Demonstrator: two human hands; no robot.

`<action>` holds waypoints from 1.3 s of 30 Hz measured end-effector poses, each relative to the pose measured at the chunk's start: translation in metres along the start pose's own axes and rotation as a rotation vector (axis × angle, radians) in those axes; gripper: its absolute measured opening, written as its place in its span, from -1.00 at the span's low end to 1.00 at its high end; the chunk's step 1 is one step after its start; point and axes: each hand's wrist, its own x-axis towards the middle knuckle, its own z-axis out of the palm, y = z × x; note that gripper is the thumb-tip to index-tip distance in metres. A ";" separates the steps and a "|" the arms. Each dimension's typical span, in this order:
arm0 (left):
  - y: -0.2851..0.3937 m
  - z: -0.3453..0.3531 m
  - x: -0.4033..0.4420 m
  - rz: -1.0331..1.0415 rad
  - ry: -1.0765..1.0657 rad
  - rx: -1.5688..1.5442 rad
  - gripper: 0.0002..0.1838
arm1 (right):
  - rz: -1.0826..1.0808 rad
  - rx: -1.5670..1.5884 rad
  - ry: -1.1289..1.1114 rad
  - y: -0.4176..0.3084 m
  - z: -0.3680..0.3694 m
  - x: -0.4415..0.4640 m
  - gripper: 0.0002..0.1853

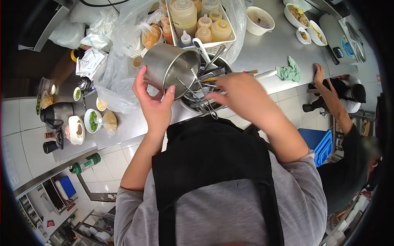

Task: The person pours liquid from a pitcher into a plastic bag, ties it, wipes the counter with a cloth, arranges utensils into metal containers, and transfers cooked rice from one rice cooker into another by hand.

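Note:
My left hand (154,98) grips a shiny metal container (166,65), tilted with its mouth toward the right. Its fingers and thumb press against the outer wall. Under and beside it, a metal bowl (223,65) holds several utensils. A pair of thin metal tongs (204,98) stands across the container's mouth, tips up. My right hand (242,96) is over the bowl beside the tongs, blurred and with bent fingers; I cannot make out whether it grasps anything. A white handle (201,49) and a metal handle (216,56) stick out of the bowl.
Behind the bowl, a white basket (205,46) holds several squeeze bottles. Plastic bags (119,74) lie to the left, with a bowl of chopped greens (92,121). A green cloth (289,70) lies to the right. Another person's hand (319,74) rests at the counter edge.

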 end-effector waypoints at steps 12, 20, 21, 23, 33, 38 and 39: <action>0.015 -0.023 0.014 -0.407 -0.028 -0.505 -0.32 | -0.028 -0.213 0.104 -0.044 -0.019 0.046 -0.80; 0.004 -0.075 0.003 -0.651 -0.003 -0.599 -0.41 | -0.036 -0.692 -0.092 0.029 0.037 0.065 -0.83; 0.002 -0.080 -0.001 -0.665 0.008 -0.600 -0.43 | -0.075 -0.711 -0.018 0.029 0.045 0.062 -0.81; -0.008 -0.092 -0.012 -0.699 0.002 -0.604 -0.44 | -0.045 -0.733 -0.044 0.026 0.054 0.060 -0.80; -0.051 -0.103 -0.045 -0.842 -0.071 -0.548 -0.38 | 0.184 -0.680 -0.383 -0.006 0.087 0.092 -0.86; -0.050 -0.105 -0.044 -0.834 -0.056 -0.609 -0.43 | 0.160 -0.693 -0.486 -0.011 0.094 0.092 -0.79; -0.050 -0.105 -0.043 -0.827 -0.088 -0.572 -0.44 | 0.133 -0.743 -0.420 -0.008 0.102 0.091 -0.81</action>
